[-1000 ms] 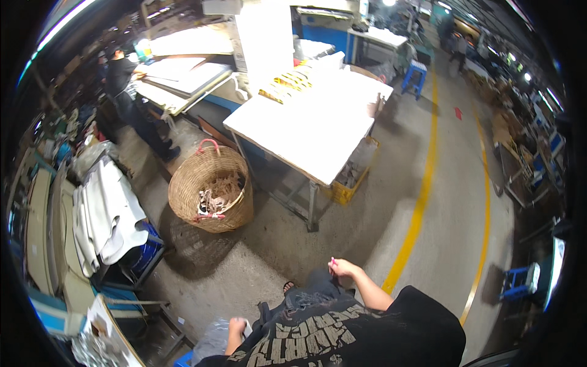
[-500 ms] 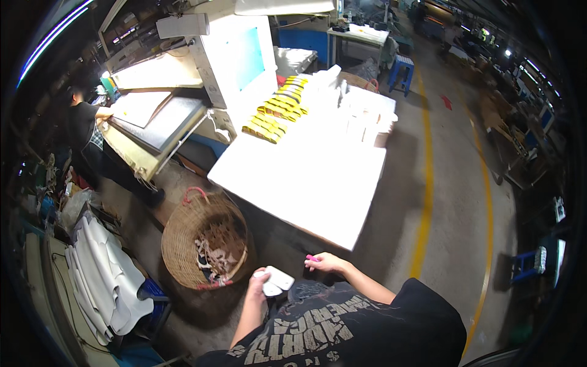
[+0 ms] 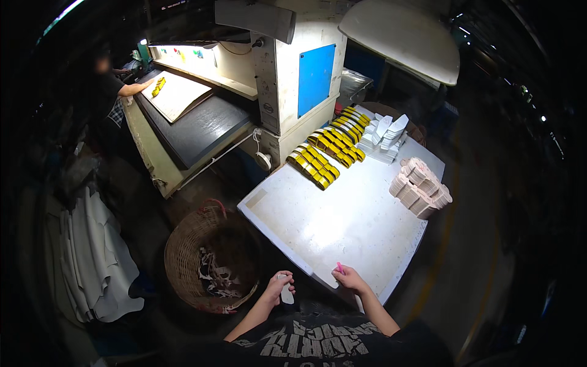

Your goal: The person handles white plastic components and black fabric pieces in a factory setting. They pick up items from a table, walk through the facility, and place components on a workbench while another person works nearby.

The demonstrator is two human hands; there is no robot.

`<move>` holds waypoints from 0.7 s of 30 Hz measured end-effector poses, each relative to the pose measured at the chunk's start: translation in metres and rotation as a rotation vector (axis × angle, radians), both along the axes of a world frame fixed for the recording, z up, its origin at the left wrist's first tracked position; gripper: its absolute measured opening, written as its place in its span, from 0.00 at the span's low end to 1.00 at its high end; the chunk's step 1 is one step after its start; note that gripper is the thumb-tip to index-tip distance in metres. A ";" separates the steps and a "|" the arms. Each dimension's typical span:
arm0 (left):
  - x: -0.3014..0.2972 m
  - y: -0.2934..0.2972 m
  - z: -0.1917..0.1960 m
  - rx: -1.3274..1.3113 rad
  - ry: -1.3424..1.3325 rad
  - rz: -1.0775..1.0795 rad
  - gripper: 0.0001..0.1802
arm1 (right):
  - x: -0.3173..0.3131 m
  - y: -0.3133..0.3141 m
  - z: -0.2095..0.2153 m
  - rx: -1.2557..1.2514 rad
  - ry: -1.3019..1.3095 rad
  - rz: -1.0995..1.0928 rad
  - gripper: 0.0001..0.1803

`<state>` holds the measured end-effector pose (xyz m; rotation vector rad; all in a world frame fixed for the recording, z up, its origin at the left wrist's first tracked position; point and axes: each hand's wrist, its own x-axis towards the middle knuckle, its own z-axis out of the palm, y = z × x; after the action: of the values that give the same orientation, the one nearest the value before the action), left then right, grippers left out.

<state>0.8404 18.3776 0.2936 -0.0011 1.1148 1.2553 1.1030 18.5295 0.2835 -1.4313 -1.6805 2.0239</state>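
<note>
Left hand (image 3: pixel 278 287): one, fingers curled closed around a flat white piece (image 3: pixel 287 296), its lower end showing below them; whether it is a single layer cannot be told.

Right hand (image 3: pixel 350 280): one, fingers pinched closed on a pink stick (image 3: pixel 339 267), kind unclear, its end projecting above them.

Worktop (image 3: pixel 330 223): one, white, ahead of both hands' fingers, its near edge beside the right fingers; contact cannot be told.

Yellow-and-black strips (image 3: pixel 313 166): several clusters, on the worktop, well ahead of the fingers.

White stack (image 3: pixel 382 140): flat pieces, beyond the right fingers, at the worktop's far side.

Pinkish stack (image 3: pixel 420 188): shaped pieces, ahead and to the right of the right fingers.

Basket (image 3: pixel 182 260): one, woven, red-handled, left of the left fingers, holding scraps (image 3: pixel 217 278).

Pale sheets (image 3: pixel 98 257): draped, farther left of the left fingers.

Co-worker (image 3: pixel 113 85): one, far ahead and left of the left fingers, arm extended onto a board (image 3: pixel 177 101).
</note>
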 end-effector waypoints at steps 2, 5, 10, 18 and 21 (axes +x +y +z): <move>-0.034 0.032 0.026 0.007 0.037 -0.011 0.11 | 0.003 0.017 -0.001 0.085 0.056 -0.118 0.13; -0.102 0.096 0.083 0.198 -0.028 -0.014 0.13 | 0.007 0.039 0.004 0.068 -0.043 -0.319 0.15; -0.219 0.214 0.209 0.627 0.121 0.047 0.12 | 0.005 0.057 0.017 -0.278 -0.027 -0.444 0.15; -0.315 0.374 0.417 0.893 0.535 0.265 0.15 | -0.012 0.048 0.015 -0.124 -0.131 -0.628 0.13; -0.333 0.410 0.449 0.943 0.338 0.299 0.16 | -0.013 0.050 0.011 -0.114 -0.133 -0.667 0.12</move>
<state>0.5077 18.7876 0.7423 0.8017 0.7153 2.0061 1.0901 18.5799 0.2949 -1.8733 -0.9313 1.6830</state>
